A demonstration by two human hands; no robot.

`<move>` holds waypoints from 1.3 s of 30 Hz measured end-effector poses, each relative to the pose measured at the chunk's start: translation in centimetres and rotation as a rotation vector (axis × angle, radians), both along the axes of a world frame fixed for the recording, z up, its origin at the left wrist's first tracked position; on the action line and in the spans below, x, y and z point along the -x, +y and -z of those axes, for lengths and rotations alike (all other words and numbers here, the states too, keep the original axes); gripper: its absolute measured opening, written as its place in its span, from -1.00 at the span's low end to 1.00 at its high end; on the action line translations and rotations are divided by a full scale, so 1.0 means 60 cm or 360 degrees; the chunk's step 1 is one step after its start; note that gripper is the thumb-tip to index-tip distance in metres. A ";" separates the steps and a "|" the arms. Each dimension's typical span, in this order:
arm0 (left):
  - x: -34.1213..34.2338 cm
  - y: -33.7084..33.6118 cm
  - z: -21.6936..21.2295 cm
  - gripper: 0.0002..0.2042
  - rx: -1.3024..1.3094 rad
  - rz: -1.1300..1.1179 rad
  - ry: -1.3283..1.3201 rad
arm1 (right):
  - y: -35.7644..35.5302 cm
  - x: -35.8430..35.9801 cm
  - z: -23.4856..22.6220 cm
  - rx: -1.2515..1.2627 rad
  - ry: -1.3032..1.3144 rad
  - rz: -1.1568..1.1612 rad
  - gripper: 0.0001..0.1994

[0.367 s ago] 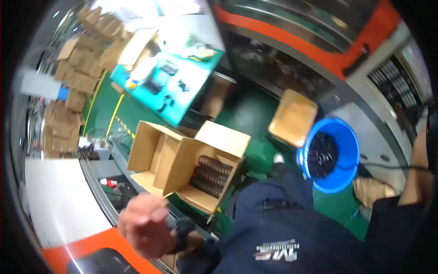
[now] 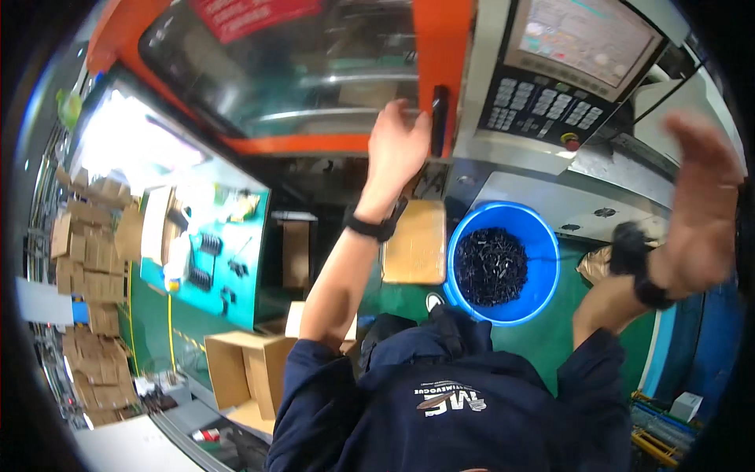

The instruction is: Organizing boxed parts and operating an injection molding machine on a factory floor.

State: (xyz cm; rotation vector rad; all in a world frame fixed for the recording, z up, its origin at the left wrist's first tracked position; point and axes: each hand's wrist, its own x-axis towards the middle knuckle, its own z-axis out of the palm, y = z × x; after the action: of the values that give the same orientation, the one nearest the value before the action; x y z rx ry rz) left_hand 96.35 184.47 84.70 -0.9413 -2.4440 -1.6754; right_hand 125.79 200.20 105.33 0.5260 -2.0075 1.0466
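My left hand (image 2: 399,145) reaches up to the orange-framed machine door (image 2: 314,90), its fingertips close to the black door handle (image 2: 440,118). Its fingers are slightly apart with nothing in them; whether they touch the door I cannot tell. Out to the right, my right hand (image 2: 700,208) is raised, fingers stretched upward and palm bare. A control panel (image 2: 543,106) with a screen, keys and a red button lies between the two hands. Dark bands circle both wrists.
Below the machine stands a blue bucket (image 2: 503,316) holding many small black parts, beside a taped cardboard box (image 2: 417,244). A teal table (image 2: 236,295) with black parts is at left. An open carton (image 2: 244,370) sits near my left sleeve; stacked cartons (image 2: 90,259) line the far left.
My view has swung right toward the machine door and panel. My left hand has moved from near the open carton up to the door handle. My right hand has come into view.
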 end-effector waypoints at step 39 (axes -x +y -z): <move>0.589 -0.374 0.157 -0.77 -0.0283 0.0259 -0.0946 | -0.247 0.806 0.243 0.1674 -0.0570 0.0284 -0.77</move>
State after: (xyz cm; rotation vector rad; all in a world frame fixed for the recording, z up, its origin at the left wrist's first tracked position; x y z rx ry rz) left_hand 61.01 162.04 75.29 -0.7092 -2.5191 -2.4826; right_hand 77.45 185.41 90.72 -0.4155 -1.4300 1.9422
